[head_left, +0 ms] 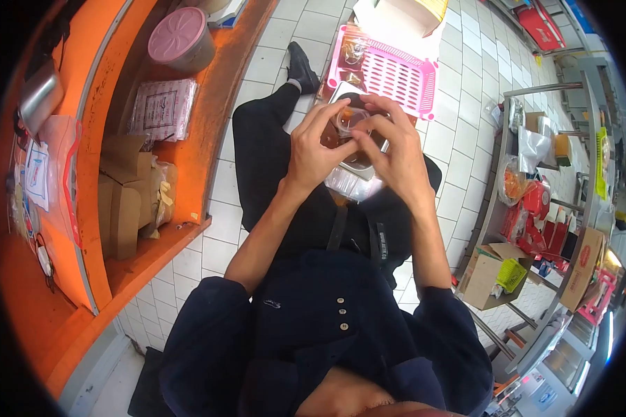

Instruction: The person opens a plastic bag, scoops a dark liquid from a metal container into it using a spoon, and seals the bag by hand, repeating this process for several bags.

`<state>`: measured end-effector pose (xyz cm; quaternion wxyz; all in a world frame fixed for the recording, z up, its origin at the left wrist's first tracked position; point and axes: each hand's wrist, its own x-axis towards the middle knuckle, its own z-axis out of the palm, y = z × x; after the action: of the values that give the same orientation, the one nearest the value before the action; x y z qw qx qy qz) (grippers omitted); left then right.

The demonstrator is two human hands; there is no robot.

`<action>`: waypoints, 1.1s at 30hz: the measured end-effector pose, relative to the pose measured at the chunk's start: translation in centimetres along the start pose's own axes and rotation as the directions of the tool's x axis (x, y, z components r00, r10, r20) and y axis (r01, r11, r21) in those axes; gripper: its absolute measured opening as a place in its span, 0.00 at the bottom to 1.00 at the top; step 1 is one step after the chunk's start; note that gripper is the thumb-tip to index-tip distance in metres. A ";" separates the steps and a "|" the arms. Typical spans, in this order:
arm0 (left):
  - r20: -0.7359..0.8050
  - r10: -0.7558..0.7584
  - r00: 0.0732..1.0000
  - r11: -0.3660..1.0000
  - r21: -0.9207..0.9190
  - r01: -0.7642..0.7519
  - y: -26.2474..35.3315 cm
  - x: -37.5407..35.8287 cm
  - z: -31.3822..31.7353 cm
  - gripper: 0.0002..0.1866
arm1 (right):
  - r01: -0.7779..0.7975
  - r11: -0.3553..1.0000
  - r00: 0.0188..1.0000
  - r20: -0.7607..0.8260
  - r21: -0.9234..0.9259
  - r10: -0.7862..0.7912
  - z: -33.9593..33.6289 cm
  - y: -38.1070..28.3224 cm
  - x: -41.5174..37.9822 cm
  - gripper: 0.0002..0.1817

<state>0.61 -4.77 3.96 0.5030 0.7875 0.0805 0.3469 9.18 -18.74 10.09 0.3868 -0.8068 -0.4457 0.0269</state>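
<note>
Between the fingertips of both hands is a small clear round plastic cup; whether a lid is on it I cannot make out. My left hand grips its left side, fingers curled round the rim. From the other side my right hand closes on it, thumb and fingers bent inward. Directly below lies a metal pan with dark brown contents, partly covered by the hands. Near my lap, clear plastic packaging rests below the pan. A pink and white basket stands just beyond, with small brown-filled clear packs at its left.
An orange shelf unit on the left carries a pink-lidded tub, a stack of printed packets and cardboard boxes. An open carton sits behind the basket. At right, a metal rack holds bags and boxes.
</note>
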 end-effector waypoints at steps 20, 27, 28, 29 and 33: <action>0.150 -0.129 0.980 0.990 -0.034 0.136 1.7 0.6 -1.6 0.05 | -0.032 0.999 0.999 -0.027 0.042 0.033 0.0 1.1 -0.7 0.05; 0.034 -0.170 0.985 0.970 -0.172 0.173 1.8 0.3 -1.8 0.05 | 0.077 0.994 0.994 -0.080 0.080 -0.071 -1.8 1.1 -0.7 0.04; 0.087 -0.105 0.991 0.976 -0.184 0.120 1.6 0.4 -1.7 0.05 | 0.076 0.994 0.994 -0.078 0.079 -0.070 -1.8 1.0 -0.8 0.04; 0.137 -0.038 0.990 0.978 -0.198 0.065 1.5 0.5 -1.6 0.05 | 0.053 0.993 0.997 -0.056 0.102 -0.048 -1.8 0.7 -0.9 0.05; 0.166 -0.030 0.986 0.966 -0.247 0.071 1.5 0.5 -1.6 0.04 | 0.012 0.995 1.000 0.024 0.095 -0.014 -2.2 0.0 -0.8 0.05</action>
<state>-0.33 -4.08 5.92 0.6127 0.7402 0.0151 0.2767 9.56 -20.71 11.38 0.4193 -0.7843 -0.4539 0.0552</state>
